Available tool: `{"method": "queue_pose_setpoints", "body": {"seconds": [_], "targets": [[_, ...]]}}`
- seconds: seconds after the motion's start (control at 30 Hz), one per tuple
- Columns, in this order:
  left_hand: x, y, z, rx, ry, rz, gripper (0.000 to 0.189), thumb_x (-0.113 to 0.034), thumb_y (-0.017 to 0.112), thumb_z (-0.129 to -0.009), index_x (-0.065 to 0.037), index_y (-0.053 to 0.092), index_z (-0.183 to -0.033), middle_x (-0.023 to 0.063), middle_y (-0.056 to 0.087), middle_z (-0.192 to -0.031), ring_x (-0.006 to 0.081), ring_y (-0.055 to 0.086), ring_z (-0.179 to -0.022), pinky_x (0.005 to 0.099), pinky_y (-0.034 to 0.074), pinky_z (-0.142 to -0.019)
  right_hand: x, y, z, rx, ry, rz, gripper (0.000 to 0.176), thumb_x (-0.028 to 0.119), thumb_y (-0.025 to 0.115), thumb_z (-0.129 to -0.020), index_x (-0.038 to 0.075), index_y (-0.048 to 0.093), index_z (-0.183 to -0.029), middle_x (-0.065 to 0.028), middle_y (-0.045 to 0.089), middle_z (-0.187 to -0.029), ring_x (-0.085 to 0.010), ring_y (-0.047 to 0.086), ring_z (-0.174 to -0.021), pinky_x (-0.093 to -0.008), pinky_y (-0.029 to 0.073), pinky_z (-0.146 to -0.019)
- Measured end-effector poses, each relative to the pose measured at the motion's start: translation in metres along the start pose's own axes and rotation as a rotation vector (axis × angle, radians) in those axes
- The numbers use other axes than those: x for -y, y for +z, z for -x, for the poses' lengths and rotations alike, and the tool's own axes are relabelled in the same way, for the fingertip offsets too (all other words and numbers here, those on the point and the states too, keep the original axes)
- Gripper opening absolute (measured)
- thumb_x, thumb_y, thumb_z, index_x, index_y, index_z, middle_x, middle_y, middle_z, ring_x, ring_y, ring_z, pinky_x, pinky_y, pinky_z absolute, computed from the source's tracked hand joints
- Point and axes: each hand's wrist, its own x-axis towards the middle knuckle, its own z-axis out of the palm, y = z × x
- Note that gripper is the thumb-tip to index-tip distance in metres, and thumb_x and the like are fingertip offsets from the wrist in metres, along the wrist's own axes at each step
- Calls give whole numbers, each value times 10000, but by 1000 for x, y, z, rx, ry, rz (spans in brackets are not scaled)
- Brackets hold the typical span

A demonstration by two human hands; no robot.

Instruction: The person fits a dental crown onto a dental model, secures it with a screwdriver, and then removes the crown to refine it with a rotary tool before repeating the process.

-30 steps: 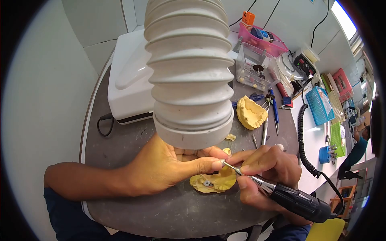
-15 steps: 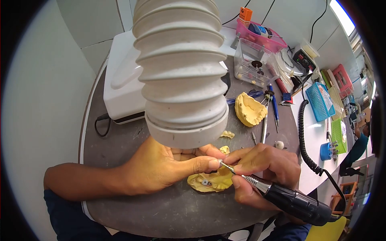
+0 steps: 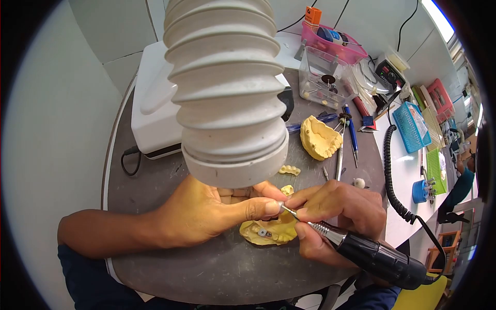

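My right hand [image 3: 343,209] grips a black and silver dental handpiece [image 3: 380,260] like a pen. Its thin bur points left, to the tip of my left thumb. Pinched between the thumb and fingers of my left hand [image 3: 199,217] is a tiny whitish piece, mostly hidden by the fingertips; its kind I cannot make out. The bur's tip is at this piece. Below both hands a yellow plaster dental model [image 3: 252,236] lies on the grey bench, with a small round metal part on it. Just behind the fingertips is another small yellow piece [image 3: 287,190].
A ribbed white suction hose [image 3: 227,103] hangs over my left hand. Behind stand a second plaster model [image 3: 316,140], a short row of yellow teeth [image 3: 290,169], a blue pen [image 3: 352,134] and a clear box [image 3: 315,67]. A coiled black cord [image 3: 390,175] runs down the right side.
The hose and bench items sit slightly further left and up in the view. Both hands keep nearly the same pose, with the bur still at the small piece.
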Motion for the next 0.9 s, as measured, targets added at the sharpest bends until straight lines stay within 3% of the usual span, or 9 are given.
{"method": "queue_pose_setpoints", "body": {"seconds": [0.5, 0.9], "targets": [[1, 1, 0, 3, 12, -10, 129, -22, 704, -983, 3, 669, -1105, 116, 719, -1108, 150, 696, -1059, 281, 557, -955, 3, -3, 8, -53, 110, -155, 168, 14, 803, -747, -21, 674, -849, -169, 744, -825, -267, 796, -831, -317, 629, -703], [-1, 1, -1, 17, 9, -11, 131, -19, 702, -983, 8, 674, -1108, 118, 720, -1110, 144, 690, -1067, 275, 550, -949, 1, -3, 4, 7, 27, -34, 176, 22, 812, -738, -3, 676, -846, -159, 747, -824, -260, 793, -806, -312, 627, -687]]}}
